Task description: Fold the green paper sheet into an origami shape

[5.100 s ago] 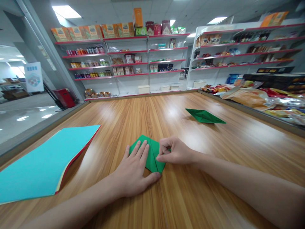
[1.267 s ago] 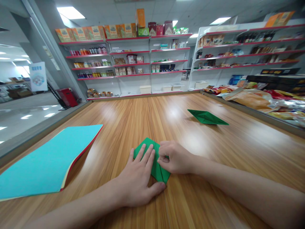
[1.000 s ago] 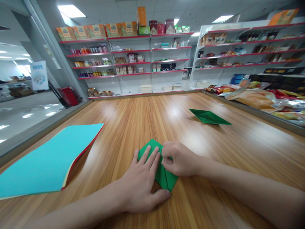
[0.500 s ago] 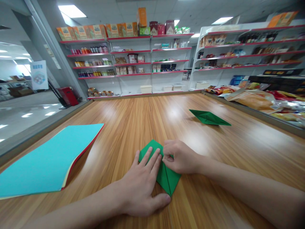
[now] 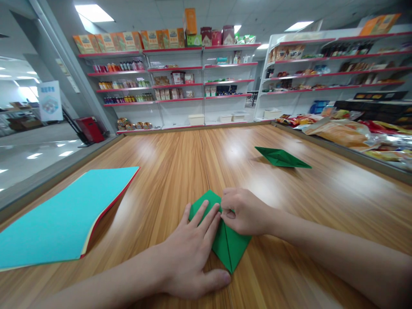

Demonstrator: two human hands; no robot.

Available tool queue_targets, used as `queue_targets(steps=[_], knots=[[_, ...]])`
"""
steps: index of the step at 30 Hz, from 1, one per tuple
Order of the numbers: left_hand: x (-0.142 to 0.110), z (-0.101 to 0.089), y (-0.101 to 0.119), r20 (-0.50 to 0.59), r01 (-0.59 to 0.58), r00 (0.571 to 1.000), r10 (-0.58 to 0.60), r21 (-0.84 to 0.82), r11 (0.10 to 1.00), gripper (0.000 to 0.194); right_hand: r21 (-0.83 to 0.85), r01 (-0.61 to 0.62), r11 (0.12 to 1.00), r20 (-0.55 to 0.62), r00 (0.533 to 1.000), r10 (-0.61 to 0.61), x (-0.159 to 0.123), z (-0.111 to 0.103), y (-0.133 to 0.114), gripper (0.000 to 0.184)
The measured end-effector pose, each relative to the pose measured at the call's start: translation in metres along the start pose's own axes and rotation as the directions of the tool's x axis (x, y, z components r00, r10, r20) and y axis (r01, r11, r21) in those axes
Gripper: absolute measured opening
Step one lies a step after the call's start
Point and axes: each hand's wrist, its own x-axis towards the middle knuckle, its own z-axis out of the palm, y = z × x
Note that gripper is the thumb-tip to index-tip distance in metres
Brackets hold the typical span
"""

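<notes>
Plainly, in the head view, a folded green paper [image 5: 231, 249] lies on the wooden surface [image 5: 161, 171], its long crease running down to a tip near six o'clock. With that paper taken as the clock's centre, the left hand [image 5: 188, 257] is set at eight o'clock, spread, its fingers laid flat over the paper, presumably so that sliding is prevented. The right hand [image 5: 243, 210], at two o'clock, is curled into a loose fist and brought against the crease, probably so that the fold is sharpened; no paper is seen pinched in it.

Between one and two o'clock, well apart, a pointed green folded piece [image 5: 283, 157] is left, perhaps out of the way. At nine o'clock a stack of coloured paper [image 5: 64, 214] is placed, topped in turquoise, likely for easy reach.

Towards twelve o'clock, white bins [image 5: 196, 119] are stood on the lowest shelf; their contents cannot be made out. At two o'clock, snack bags [image 5: 343, 133] are heaped beyond the edge, apparently filled.
</notes>
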Motion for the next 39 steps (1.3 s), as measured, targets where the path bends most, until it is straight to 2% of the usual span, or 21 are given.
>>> queue_targets(steps=[14,22,30,36,39], knots=[[0.001,0.002,0.009,-0.009,-0.011,1.0,0.011,0.018,1.0,0.094,-0.042,0.033,0.999,-0.045,0.998,-0.034,-0.003,0.0,0.008,0.019],[0.001,0.003,0.009,-0.01,-0.012,1.0,0.012,0.026,1.0,0.093,-0.082,-0.002,0.997,-0.064,0.998,-0.003,-0.001,0.002,0.014,0.022],[0.0,0.002,0.009,-0.004,-0.018,1.0,0.018,0.016,1.0,0.092,-0.11,-0.024,0.994,-0.082,0.997,0.015,0.004,0.003,0.032,0.021],[0.002,0.003,0.008,-0.014,-0.018,1.0,0.018,0.013,1.0,0.091,-0.002,0.033,0.999,-0.209,0.977,-0.033,-0.001,0.001,0.035,0.025],[0.004,0.005,0.008,-0.016,-0.016,1.0,0.016,0.015,1.0,0.093,0.107,0.106,0.989,-0.176,0.981,-0.086,-0.006,0.001,0.031,0.027]])
